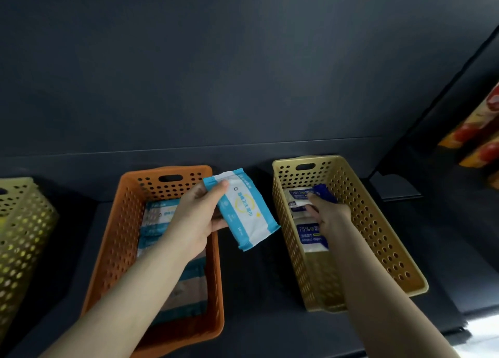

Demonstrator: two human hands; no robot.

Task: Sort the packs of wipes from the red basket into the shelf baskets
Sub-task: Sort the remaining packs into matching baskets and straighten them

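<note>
My left hand (195, 217) grips a light-blue and white pack of wipes (244, 211), held tilted above the gap between two shelf baskets. Below that hand stands an orange basket (118, 238) holding several light-blue packs (159, 211). My right hand (328, 213) reaches into the tan basket (378, 222) and holds a dark-blue pack (325, 193) at the basket's far end. A dark-blue alcohol wipes pack (312, 237) lies in that basket beneath my wrist. The red basket is out of view.
A yellow-green perforated basket (21, 236) stands at the far left of the dark shelf (256, 290). Yellow and red packaged goods (478, 133) sit on the neighbouring shelf at the right. A dark back panel rises behind the baskets.
</note>
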